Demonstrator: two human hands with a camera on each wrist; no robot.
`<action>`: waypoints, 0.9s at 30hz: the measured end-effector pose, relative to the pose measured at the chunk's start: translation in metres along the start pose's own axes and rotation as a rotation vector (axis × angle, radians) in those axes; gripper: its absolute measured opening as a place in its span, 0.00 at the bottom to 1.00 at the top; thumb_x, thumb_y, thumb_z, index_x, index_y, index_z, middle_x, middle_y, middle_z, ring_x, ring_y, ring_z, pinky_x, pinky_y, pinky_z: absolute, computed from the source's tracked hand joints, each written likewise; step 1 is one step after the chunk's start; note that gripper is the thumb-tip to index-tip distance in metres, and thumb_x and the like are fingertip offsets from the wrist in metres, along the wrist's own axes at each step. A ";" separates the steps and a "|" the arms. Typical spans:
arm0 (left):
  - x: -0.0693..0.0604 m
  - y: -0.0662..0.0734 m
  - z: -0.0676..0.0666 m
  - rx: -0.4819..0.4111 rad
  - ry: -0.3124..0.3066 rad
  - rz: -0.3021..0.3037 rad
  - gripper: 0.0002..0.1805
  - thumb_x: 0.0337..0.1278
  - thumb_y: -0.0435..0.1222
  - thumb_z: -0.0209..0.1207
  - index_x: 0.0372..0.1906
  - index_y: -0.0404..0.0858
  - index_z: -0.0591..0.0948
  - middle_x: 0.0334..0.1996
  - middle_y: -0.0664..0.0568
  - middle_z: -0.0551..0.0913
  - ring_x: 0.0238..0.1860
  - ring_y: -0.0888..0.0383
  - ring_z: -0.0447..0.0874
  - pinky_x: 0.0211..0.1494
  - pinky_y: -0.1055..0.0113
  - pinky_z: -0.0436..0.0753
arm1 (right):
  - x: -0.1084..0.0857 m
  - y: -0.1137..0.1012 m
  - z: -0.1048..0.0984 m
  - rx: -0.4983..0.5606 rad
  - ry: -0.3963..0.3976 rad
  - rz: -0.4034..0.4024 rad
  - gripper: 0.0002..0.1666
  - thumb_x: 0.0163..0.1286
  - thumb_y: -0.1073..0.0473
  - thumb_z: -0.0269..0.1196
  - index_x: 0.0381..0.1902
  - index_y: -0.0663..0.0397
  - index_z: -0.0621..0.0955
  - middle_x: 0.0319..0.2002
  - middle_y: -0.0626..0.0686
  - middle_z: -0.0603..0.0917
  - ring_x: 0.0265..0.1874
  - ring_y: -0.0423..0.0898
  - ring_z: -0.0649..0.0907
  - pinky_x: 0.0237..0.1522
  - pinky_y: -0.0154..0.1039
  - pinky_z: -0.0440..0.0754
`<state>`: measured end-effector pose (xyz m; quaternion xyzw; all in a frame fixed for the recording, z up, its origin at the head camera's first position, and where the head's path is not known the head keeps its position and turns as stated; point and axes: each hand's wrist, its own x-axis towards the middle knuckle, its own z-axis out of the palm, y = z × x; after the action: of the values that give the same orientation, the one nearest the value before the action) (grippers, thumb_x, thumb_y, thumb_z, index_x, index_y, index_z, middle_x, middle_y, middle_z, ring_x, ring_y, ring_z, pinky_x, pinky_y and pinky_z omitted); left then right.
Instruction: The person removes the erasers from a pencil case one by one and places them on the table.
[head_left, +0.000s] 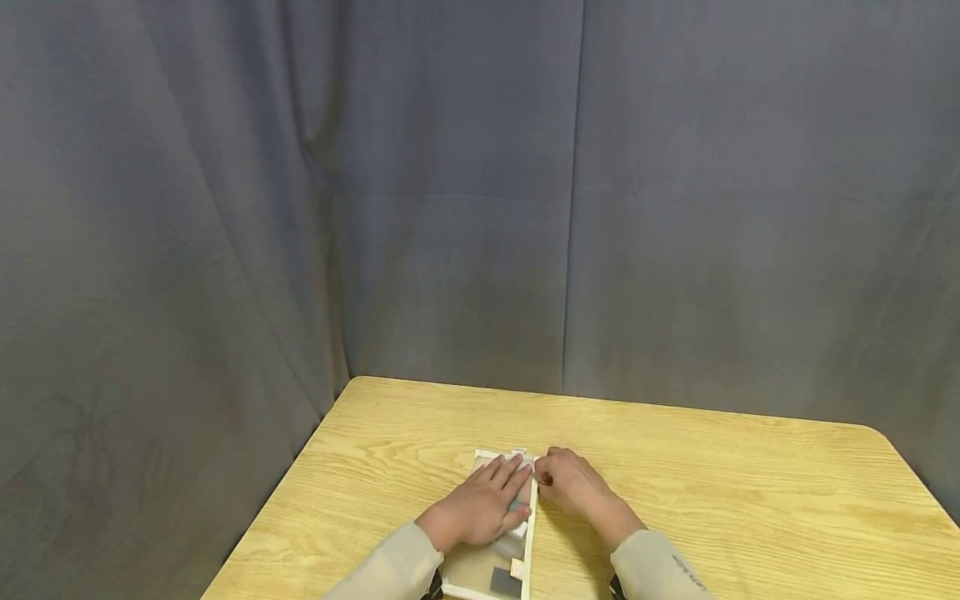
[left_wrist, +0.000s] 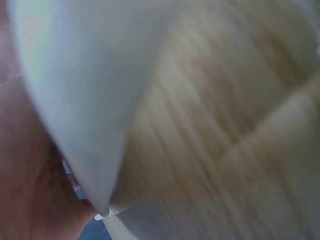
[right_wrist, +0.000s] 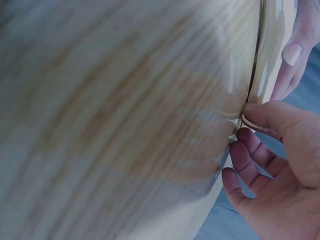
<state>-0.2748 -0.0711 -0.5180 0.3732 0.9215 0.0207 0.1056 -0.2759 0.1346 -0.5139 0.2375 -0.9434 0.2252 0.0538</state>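
Observation:
A flat rectangular item with a white border (head_left: 528, 533) lies on the table, its inside showing beige with a dark grey patch (head_left: 506, 582) near the front. Its exact kind is unclear. My left hand (head_left: 483, 504) rests palm down across it with fingers straight, covering much of the middle. At the far right corner my right hand (head_left: 573, 483) has its fingers curled. In the right wrist view, its thumb and index finger pinch a thin pale strip (right_wrist: 252, 123) at the item's edge. A blurred sleeve cuff (left_wrist: 95, 90) hides most of the left hand in the left wrist view.
The wood-grain table (head_left: 720, 500) extends to the right and left of the item. Grey curtains (head_left: 450, 200) hang behind it and along its left side. A small pale tab (head_left: 517, 569) sits at the item's right border.

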 end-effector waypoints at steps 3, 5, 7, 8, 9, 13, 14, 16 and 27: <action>0.000 0.001 0.000 0.008 0.014 0.001 0.39 0.79 0.60 0.26 0.82 0.43 0.46 0.83 0.48 0.41 0.81 0.45 0.41 0.81 0.48 0.52 | -0.001 0.000 0.000 0.004 0.006 -0.028 0.20 0.59 0.72 0.68 0.19 0.48 0.73 0.23 0.43 0.66 0.24 0.40 0.65 0.25 0.31 0.64; 0.001 0.000 0.001 0.010 0.022 0.002 0.38 0.79 0.59 0.26 0.82 0.43 0.46 0.83 0.47 0.41 0.81 0.44 0.41 0.80 0.48 0.52 | -0.002 -0.001 -0.001 0.002 0.009 -0.035 0.19 0.59 0.72 0.68 0.19 0.48 0.73 0.23 0.43 0.66 0.24 0.40 0.65 0.25 0.31 0.64; 0.001 -0.001 0.001 0.009 0.022 0.000 0.38 0.79 0.59 0.26 0.82 0.43 0.46 0.83 0.48 0.41 0.81 0.44 0.41 0.81 0.48 0.52 | -0.002 -0.002 -0.002 0.000 0.006 -0.033 0.19 0.59 0.72 0.68 0.19 0.48 0.73 0.23 0.43 0.66 0.24 0.40 0.65 0.25 0.31 0.64; 0.001 -0.001 0.001 0.010 0.019 -0.002 0.38 0.79 0.59 0.26 0.82 0.43 0.45 0.83 0.48 0.41 0.81 0.45 0.41 0.81 0.48 0.52 | -0.003 -0.003 -0.002 0.000 0.003 -0.031 0.19 0.59 0.72 0.68 0.19 0.48 0.73 0.23 0.43 0.66 0.24 0.40 0.66 0.25 0.32 0.64; 0.001 -0.001 0.001 0.004 0.015 -0.003 0.38 0.79 0.60 0.26 0.82 0.43 0.45 0.83 0.48 0.40 0.81 0.45 0.40 0.81 0.48 0.51 | -0.004 -0.003 -0.002 0.000 -0.004 -0.025 0.19 0.60 0.71 0.68 0.19 0.48 0.73 0.23 0.43 0.66 0.25 0.40 0.66 0.25 0.32 0.64; 0.001 0.000 0.003 -0.007 0.002 -0.008 0.39 0.78 0.60 0.25 0.82 0.43 0.44 0.83 0.49 0.40 0.82 0.45 0.39 0.81 0.48 0.50 | -0.007 -0.004 -0.002 0.008 -0.024 -0.010 0.19 0.60 0.71 0.68 0.19 0.47 0.73 0.23 0.44 0.67 0.25 0.41 0.66 0.25 0.32 0.65; 0.001 0.000 0.003 -0.011 -0.001 -0.010 0.39 0.78 0.60 0.25 0.82 0.44 0.44 0.83 0.49 0.40 0.82 0.46 0.39 0.81 0.48 0.50 | -0.007 -0.005 -0.002 0.011 -0.027 -0.008 0.19 0.60 0.71 0.68 0.19 0.47 0.73 0.23 0.44 0.67 0.24 0.41 0.66 0.25 0.32 0.65; 0.001 0.000 0.003 -0.016 -0.004 -0.009 0.39 0.78 0.60 0.25 0.82 0.44 0.44 0.83 0.49 0.39 0.82 0.46 0.39 0.81 0.48 0.50 | -0.008 -0.005 -0.002 0.017 -0.037 -0.003 0.19 0.60 0.72 0.68 0.20 0.47 0.73 0.24 0.44 0.67 0.25 0.41 0.67 0.25 0.32 0.65; -0.001 0.000 0.001 -0.017 -0.007 0.005 0.39 0.78 0.61 0.24 0.82 0.44 0.43 0.83 0.49 0.39 0.82 0.46 0.38 0.81 0.47 0.50 | -0.012 -0.011 -0.006 0.024 -0.063 0.003 0.20 0.61 0.72 0.68 0.19 0.47 0.72 0.23 0.43 0.67 0.24 0.41 0.66 0.25 0.32 0.64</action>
<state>-0.2740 -0.0723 -0.5193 0.3745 0.9200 0.0277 0.1121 -0.2603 0.1336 -0.5064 0.2437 -0.9422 0.2291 0.0206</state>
